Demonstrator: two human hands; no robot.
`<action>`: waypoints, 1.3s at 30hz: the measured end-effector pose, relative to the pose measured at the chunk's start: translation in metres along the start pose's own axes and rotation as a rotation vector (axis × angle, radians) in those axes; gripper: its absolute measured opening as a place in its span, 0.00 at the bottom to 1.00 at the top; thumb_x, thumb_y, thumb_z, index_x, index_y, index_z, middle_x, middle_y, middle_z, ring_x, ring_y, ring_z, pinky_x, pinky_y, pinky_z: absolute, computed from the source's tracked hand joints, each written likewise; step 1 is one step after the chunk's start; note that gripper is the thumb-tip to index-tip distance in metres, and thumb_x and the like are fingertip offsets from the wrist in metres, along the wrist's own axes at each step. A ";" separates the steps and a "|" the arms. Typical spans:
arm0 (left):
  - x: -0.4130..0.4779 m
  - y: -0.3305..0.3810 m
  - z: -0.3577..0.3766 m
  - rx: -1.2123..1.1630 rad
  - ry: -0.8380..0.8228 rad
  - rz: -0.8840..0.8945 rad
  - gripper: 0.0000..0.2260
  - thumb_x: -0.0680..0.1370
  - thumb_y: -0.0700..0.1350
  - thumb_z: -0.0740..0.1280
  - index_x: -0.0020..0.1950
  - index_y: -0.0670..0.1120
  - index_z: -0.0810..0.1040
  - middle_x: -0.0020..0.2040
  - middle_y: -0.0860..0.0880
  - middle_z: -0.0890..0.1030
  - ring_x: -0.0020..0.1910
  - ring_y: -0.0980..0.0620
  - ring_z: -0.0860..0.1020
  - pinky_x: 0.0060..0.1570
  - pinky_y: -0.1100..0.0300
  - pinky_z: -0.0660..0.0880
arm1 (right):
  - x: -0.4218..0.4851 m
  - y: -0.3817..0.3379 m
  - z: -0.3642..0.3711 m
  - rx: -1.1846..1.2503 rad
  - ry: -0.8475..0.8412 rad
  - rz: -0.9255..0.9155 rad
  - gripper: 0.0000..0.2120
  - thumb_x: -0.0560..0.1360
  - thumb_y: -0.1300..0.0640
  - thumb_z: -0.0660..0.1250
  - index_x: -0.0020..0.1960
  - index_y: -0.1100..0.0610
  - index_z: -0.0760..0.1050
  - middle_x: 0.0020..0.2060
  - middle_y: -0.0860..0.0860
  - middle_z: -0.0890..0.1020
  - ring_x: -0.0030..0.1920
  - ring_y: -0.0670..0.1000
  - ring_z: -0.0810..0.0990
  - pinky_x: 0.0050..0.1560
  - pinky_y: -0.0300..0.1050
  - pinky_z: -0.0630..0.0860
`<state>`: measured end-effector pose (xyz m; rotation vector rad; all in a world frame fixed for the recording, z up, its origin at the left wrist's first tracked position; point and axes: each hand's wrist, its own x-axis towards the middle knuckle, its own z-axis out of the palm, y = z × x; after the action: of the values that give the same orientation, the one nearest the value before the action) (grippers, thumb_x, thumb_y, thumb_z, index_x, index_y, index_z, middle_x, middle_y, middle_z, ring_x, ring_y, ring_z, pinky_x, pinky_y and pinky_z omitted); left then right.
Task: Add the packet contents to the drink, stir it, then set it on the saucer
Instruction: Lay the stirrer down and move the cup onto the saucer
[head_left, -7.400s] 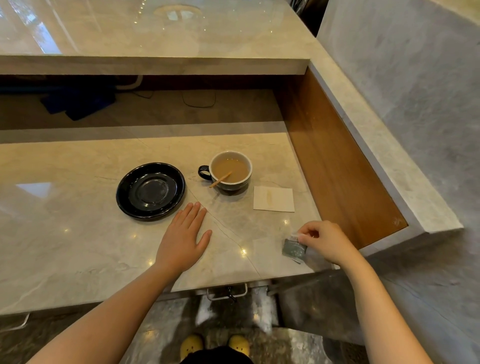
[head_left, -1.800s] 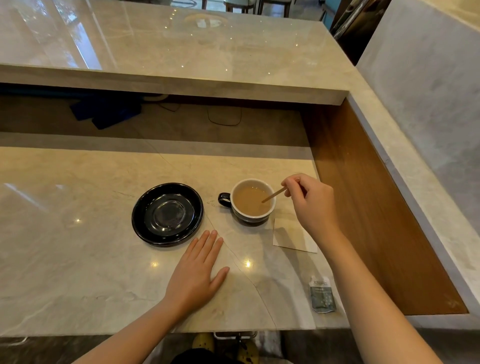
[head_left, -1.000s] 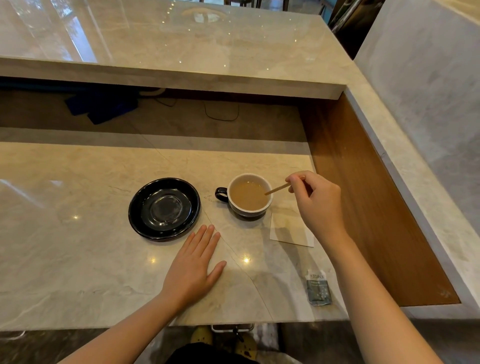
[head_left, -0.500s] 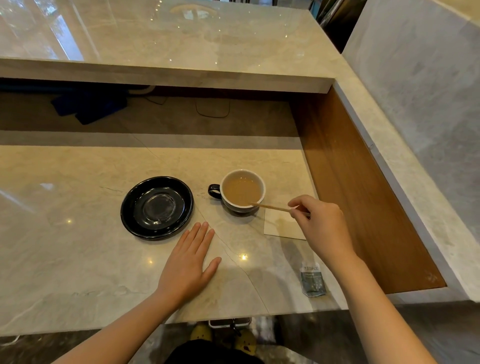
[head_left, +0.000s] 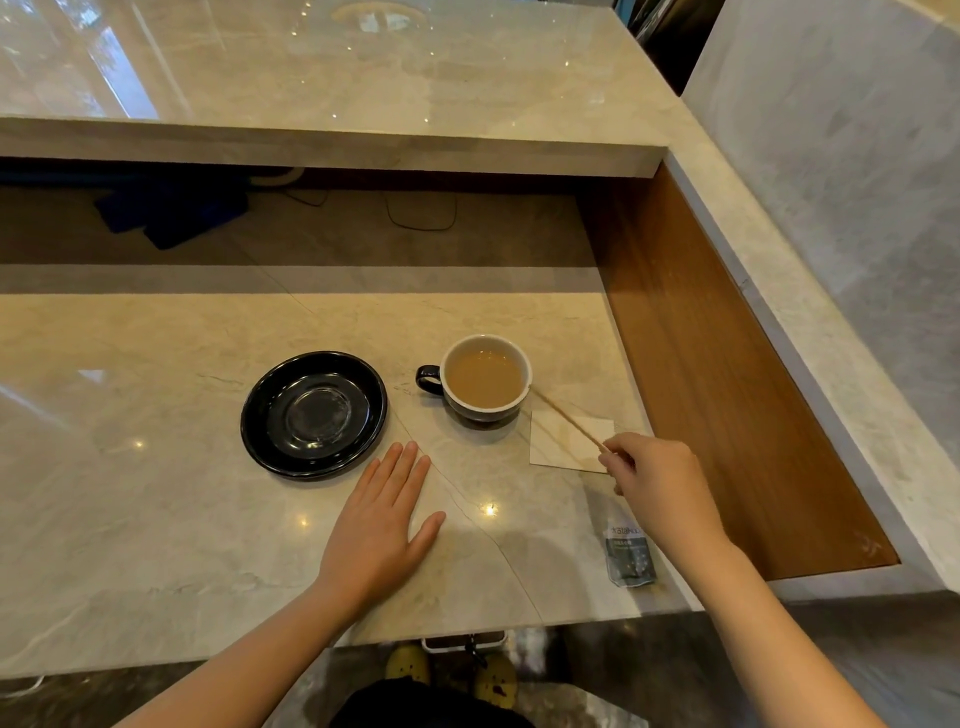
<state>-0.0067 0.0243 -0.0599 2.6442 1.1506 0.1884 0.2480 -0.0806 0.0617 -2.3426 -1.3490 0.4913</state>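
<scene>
A dark cup (head_left: 485, 378) with a white inside holds a light brown drink and stands on the marble counter, its handle pointing left. To its left sits an empty black saucer (head_left: 314, 413). My right hand (head_left: 654, 480) pinches the near end of a thin wooden stir stick (head_left: 566, 418), whose far tip is at the cup's right rim, outside the drink, above a white napkin (head_left: 570, 443). My left hand (head_left: 382, 525) lies flat, fingers spread, on the counter below the saucer. A dark grey-green packet (head_left: 628, 556) lies near the counter's front right edge.
A wooden side panel (head_left: 727, 374) walls off the counter on the right, under a raised marble ledge (head_left: 332, 140). Cables and dark blue cloth lie on the lower shelf at the back. The counter's front edge (head_left: 363, 644) runs just before my body.
My right hand has drawn the stir stick out of the drink and lowered it toward the napkin, moving nearer to me. The left hand, cup and saucer have stayed put.
</scene>
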 end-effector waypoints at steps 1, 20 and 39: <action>0.000 0.000 0.000 0.000 0.001 0.000 0.30 0.78 0.62 0.50 0.75 0.47 0.54 0.75 0.47 0.54 0.74 0.50 0.50 0.70 0.59 0.40 | -0.006 0.002 0.001 0.091 0.019 0.057 0.06 0.75 0.59 0.65 0.49 0.59 0.79 0.37 0.54 0.83 0.36 0.48 0.80 0.38 0.40 0.77; 0.001 0.003 -0.004 0.003 0.000 0.021 0.30 0.78 0.61 0.51 0.75 0.44 0.54 0.75 0.47 0.53 0.74 0.52 0.49 0.71 0.58 0.41 | -0.031 -0.009 0.077 0.364 0.199 0.495 0.03 0.75 0.59 0.65 0.43 0.58 0.73 0.36 0.50 0.77 0.35 0.45 0.74 0.32 0.33 0.66; 0.001 0.003 -0.004 0.004 -0.016 0.024 0.31 0.78 0.61 0.50 0.75 0.44 0.55 0.75 0.46 0.53 0.74 0.50 0.49 0.71 0.57 0.41 | -0.022 -0.007 0.094 0.049 0.180 0.299 0.07 0.76 0.54 0.63 0.46 0.59 0.73 0.42 0.55 0.78 0.42 0.51 0.74 0.40 0.45 0.73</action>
<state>-0.0053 0.0237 -0.0554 2.6588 1.1161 0.1701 0.1869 -0.0810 -0.0135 -2.4918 -0.9025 0.3813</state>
